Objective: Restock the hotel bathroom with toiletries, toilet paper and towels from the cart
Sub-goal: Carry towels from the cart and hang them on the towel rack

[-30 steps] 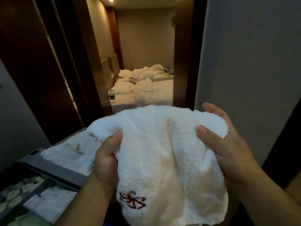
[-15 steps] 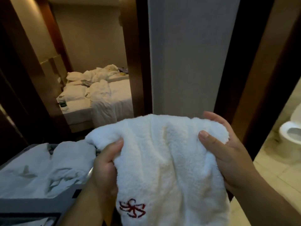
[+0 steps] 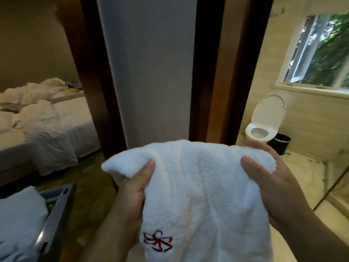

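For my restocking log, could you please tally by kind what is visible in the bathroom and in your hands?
Towel: 1
Toilet: 1
Black bin: 1
Window: 1
Total: 4

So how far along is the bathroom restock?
Early. Done: one white towel is off the cart. In hand: left hand and right hand grip its top edge at the bathroom doorway. Left: placing it inside, where the toilet shows; no toiletries or toilet paper seen there.
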